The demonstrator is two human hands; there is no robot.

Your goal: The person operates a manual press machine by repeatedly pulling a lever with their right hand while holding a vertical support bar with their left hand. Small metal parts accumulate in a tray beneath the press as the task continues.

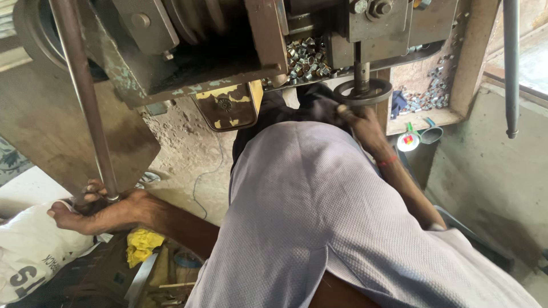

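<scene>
The left hand [94, 208] is clenched around a long metal lever [85, 102], while the right hand [359, 125] pinches something small under the press's round die [363, 91].

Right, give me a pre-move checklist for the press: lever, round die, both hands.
1. Left hand gripping the long metal lever at its lower end: ok.
2. Right hand away from the round die: not ok, its fingers are at the die's edge, under the vertical punch shaft.
3. Workpiece seated on the die: cannot tell, hidden by the hand.
4. Small metal rings available on the machine shelf: ok.
5. Knee in grey trousers below the machine frame: ok.
</scene>
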